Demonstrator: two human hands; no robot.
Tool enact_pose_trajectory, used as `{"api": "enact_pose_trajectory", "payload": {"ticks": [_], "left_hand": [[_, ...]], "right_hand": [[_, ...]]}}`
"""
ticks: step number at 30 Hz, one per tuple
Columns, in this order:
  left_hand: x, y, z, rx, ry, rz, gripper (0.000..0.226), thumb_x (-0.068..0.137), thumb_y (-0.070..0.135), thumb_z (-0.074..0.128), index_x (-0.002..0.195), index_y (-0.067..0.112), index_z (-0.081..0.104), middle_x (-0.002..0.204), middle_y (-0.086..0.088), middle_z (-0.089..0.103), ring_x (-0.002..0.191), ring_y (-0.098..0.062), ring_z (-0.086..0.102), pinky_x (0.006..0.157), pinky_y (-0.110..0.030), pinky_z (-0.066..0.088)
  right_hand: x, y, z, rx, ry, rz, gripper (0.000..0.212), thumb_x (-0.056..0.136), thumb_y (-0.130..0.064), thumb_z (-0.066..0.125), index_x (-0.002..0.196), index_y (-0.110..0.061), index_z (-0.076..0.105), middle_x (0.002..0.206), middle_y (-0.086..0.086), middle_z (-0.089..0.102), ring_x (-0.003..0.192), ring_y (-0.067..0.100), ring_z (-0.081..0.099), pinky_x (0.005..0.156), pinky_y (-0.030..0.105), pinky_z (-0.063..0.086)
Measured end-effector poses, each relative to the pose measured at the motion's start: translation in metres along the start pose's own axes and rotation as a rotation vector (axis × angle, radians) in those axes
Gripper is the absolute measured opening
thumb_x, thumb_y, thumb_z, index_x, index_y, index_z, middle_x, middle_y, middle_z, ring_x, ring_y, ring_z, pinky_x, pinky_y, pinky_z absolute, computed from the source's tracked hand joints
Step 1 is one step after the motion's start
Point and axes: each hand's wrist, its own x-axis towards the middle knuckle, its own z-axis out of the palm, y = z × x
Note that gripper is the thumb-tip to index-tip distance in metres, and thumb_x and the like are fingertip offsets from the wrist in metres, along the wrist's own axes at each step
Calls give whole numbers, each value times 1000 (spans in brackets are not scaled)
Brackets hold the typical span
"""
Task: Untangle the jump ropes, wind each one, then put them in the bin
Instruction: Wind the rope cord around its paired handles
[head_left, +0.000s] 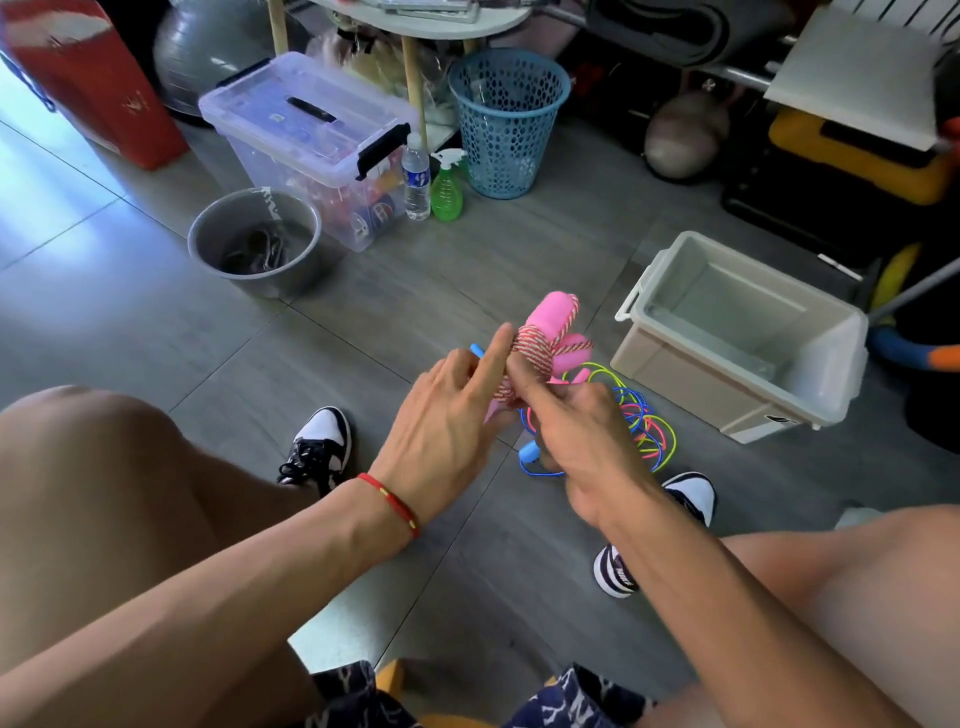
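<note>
The right hand (587, 441) was curled tight round the pink-handled rope (545, 343), wound up with its handles pointing up and away, the left hand (447, 421) touched it with straight fingers, and the empty bin (675, 374) sat just to the right, nearer the right hand.

My right hand (582, 441) covers the lower end of the pink-handled rope (545, 343) and part of the coloured rope tangle (644, 415) at its 3 o'clock. Grey bucket (254, 244) contents too dark to identify. Red bag (88, 78) cut off at 10 o'clock edge.
</note>
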Motion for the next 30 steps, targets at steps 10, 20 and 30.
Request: {"api": "enact_pose_trajectory", "payload": {"ticks": [10, 20, 30], "left_hand": [[18, -2, -54, -1246, -640, -672, 36, 103, 19, 51, 133, 0, 58, 118, -25, 68, 84, -28, 71, 82, -43, 60], [16, -5, -39, -756, -316, -559, 16, 98, 16, 64, 111, 7, 65, 83, -9, 70, 62, -25, 68, 68, -44, 63], [20, -8, -33, -366, -184, -612, 46, 79, 27, 84, 110, 18, 51, 81, -2, 73, 54, -15, 68, 54, -23, 55]], "right_hand": [[-1, -2, -10, -158, -290, -238, 39, 107, -11, 45, 71, -15, 59, 37, -20, 46, 38, -6, 48, 48, 5, 37], [23, 28, 1, -425, -62, -339, 45, 102, -43, 55, 81, -9, 77, 50, -10, 37, 58, 9, 33, 58, 42, 38], [3, 15, -4, -1081, 32, -780, 27, 96, -30, 55, 77, -13, 64, 70, 9, 65, 64, 37, 61, 54, 35, 33]]}}
